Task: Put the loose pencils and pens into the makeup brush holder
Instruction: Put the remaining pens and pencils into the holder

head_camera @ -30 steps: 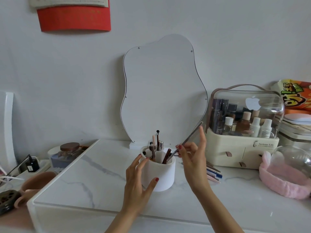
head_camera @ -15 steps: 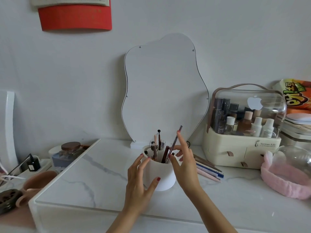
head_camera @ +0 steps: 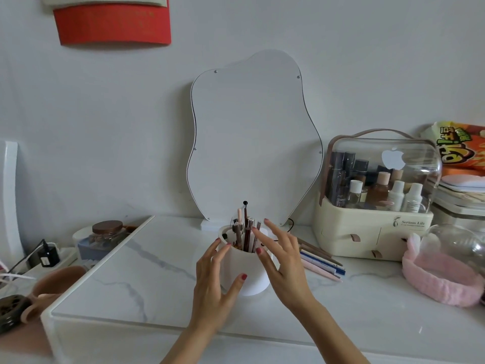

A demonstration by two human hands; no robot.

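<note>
A white round brush holder stands mid-table with several pencils and brushes upright inside. My left hand wraps around the holder's left side. My right hand hovers at the holder's right rim with its fingers spread and nothing in them. Several loose pencils and pens lie on the marble table just right of my right hand, in front of the organiser.
A wavy white mirror leans on the wall behind the holder. A cream cosmetics organiser with a clear lid stands at the right, a pink headband beyond it. A jar and a charger sit at the left, off the table's edge.
My right hand lowered a thin pencil into the holder and let it go. It now has spread, empty fingers at the rim. My left hand stayed on the holder.
</note>
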